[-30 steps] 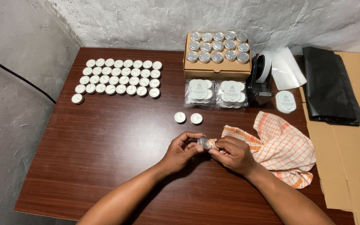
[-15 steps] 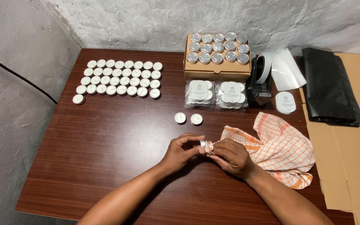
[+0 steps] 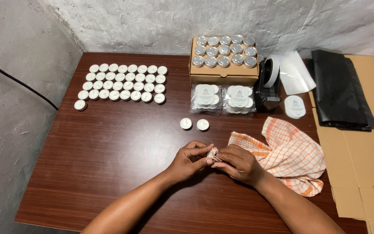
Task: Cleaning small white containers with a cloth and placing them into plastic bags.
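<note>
Tealight [image 3: 212, 152], wrapped in a corner of the orange checked cloth [image 3: 288, 156], pinched between the fingertips of the left hand [image 3: 191, 160] and right hand [image 3: 238, 164], both forearms angled in from the table's [image 3: 109, 147] near edge, two loose tealights [image 3: 194, 124] just beyond.

tealight [image 3: 213, 152] | small, pale, mostly hidden; pinched between both hands | beside checked cloth [image 3: 288, 154]
</note>
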